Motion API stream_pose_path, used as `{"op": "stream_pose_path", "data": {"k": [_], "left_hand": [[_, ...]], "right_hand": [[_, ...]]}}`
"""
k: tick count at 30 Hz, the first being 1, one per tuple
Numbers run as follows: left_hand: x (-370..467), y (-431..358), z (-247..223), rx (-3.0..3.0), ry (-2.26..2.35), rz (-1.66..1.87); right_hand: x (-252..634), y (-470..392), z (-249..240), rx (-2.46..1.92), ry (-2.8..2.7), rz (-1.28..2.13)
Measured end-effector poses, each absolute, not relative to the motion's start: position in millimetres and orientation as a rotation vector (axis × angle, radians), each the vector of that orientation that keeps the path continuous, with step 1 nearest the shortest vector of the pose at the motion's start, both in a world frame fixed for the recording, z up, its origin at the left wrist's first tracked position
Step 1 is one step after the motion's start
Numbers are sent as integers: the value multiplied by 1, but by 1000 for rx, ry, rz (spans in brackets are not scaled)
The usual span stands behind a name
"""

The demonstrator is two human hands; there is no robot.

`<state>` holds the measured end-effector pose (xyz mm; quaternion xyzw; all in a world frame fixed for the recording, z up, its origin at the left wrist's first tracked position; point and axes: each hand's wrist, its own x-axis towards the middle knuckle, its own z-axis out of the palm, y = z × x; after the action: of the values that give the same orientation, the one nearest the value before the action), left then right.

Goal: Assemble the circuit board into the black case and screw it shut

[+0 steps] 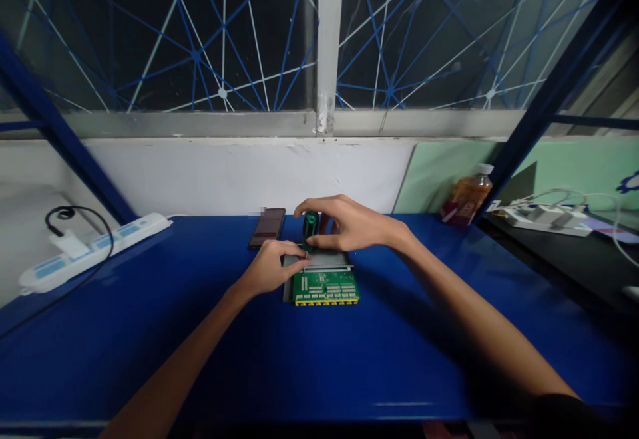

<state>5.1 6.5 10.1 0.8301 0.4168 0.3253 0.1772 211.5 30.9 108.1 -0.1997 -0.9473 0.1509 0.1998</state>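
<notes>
A green circuit board (324, 285) with a row of yellow-edged ports along its near side lies on a grey metal plate (329, 259) in the middle of the blue table. Above the plate's far part stands a screwdriver (310, 225) with a black and green handle, roughly upright. My right hand (349, 223) has its fingers curved around that handle, thumb on the near side. My left hand (273, 266) is at the plate's left edge, thumb and forefinger pinched close to the screwdriver's lower end. What lies between those fingertips is too small to make out.
Behind my left hand lies a dark phone (267, 227). A white power strip (94, 253) with a black cable is at the left. A drink bottle (469, 194) stands at the back right, near another power strip (544, 216). Blue frame posts rise at both sides.
</notes>
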Motion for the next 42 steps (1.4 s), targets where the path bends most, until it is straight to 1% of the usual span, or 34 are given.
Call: {"op": "stream_pose_path", "data": {"k": [7, 14, 17, 27, 37, 42], "left_hand": [[5, 5, 10, 2360, 1154, 912], [4, 7, 10, 2337, 1250, 947], [4, 7, 10, 2336, 1254, 939], [4, 4, 13, 2366, 1188, 909], [4, 6, 11, 2334, 1237, 943], [4, 6, 10, 2348, 1222, 950]], "right_hand": [[209, 32, 106, -535, -2654, 491], [202, 30, 102, -636, -2608, 311], [202, 30, 102, -657, -2619, 295], [211, 33, 105, -516, -2594, 516], [204, 30, 103, -693, -2583, 274], [208, 31, 105, -646, -2619, 276]]}}
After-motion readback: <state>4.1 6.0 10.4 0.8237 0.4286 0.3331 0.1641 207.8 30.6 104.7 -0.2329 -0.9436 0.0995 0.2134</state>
